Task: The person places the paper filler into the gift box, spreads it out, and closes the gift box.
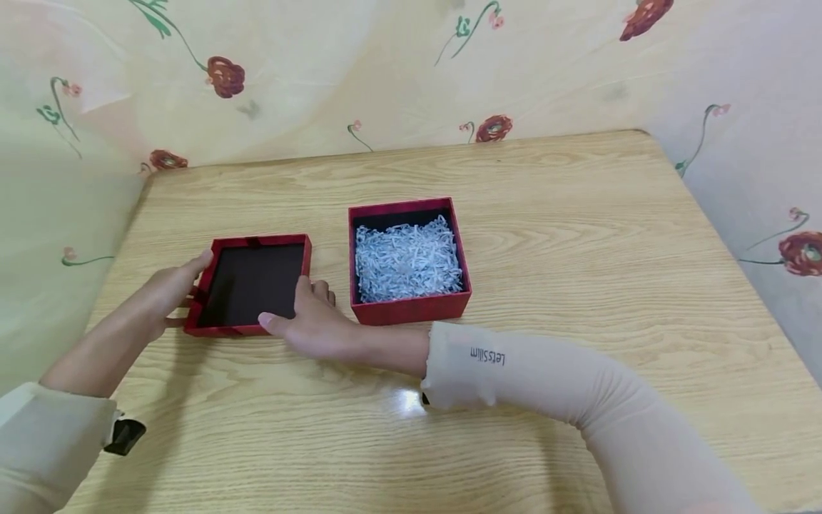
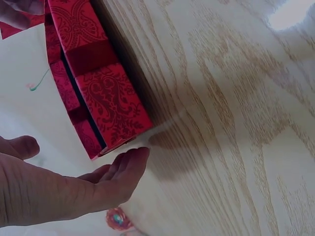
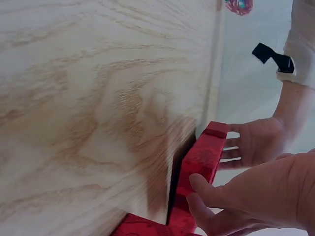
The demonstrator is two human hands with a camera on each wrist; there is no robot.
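Observation:
A shallow red box lid with a black inside lies hollow side up at the table's left. Its outer wall shows a dark floral pattern and a ribbon band in the left wrist view. At its left side is my left hand, fingers extended along the outer wall and thumb near the far corner. My right hand spans the near right corner, thumb at the front wall and fingers along the right side. To the right stands the open red box, filled with pale blue shredded paper.
The wood-grain table extends right of the box and toward me. Floral-patterned sheeting hangs behind the table and at both sides. My right forearm crosses in front of the box. A black strap piece hangs at my left sleeve.

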